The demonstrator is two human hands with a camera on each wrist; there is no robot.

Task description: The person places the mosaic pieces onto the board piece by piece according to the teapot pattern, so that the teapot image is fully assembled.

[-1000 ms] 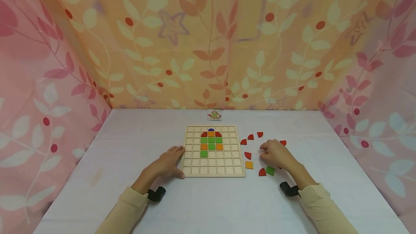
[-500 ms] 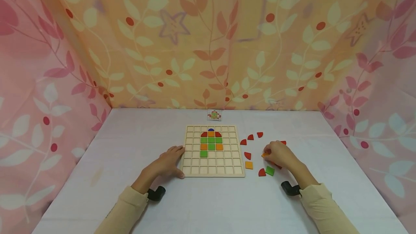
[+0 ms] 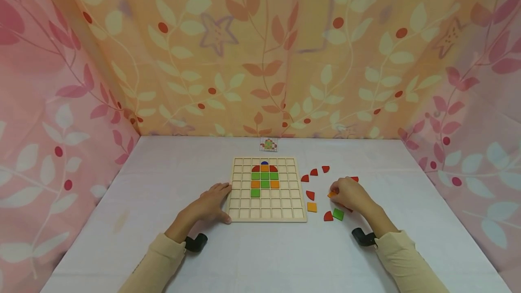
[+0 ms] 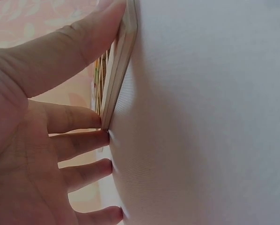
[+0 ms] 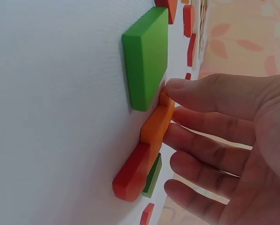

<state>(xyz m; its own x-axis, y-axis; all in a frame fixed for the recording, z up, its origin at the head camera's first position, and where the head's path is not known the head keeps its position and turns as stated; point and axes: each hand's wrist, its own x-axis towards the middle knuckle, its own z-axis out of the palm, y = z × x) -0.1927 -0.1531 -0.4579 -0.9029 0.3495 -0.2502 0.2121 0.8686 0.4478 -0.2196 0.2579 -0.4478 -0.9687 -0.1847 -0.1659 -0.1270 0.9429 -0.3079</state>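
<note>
My left hand (image 3: 209, 203) rests against the left side of a wooden grid board (image 3: 240, 205). Its thumb lies on the near corner, and the fingers are spread and nearly straight along the edge, as the left wrist view shows. On the board, green, orange, red and blue tiles form a figure. Right of the board, my right hand (image 3: 349, 193) pinches an orange tile (image 3: 331, 194) at the table surface between thumb and fingertips. In the right wrist view a green square tile (image 5: 147, 61) lies near the thumb, and a red piece (image 5: 130, 176) lies beside the orange ones. The palm hides some pieces in the head view.
Several red quarter-circle tiles (image 3: 310, 195) lie scattered right of the board. A loose orange square (image 3: 311, 207) sits beside its right edge. Behind the board is a small picture card (image 3: 268, 144). Floral curtains (image 3: 260, 58) enclose the white table (image 3: 260, 257).
My right hand has moved slightly right, and its fingertips have closed on the orange tile, which shows at them from half a second ago. My left hand has stayed at the board.
</note>
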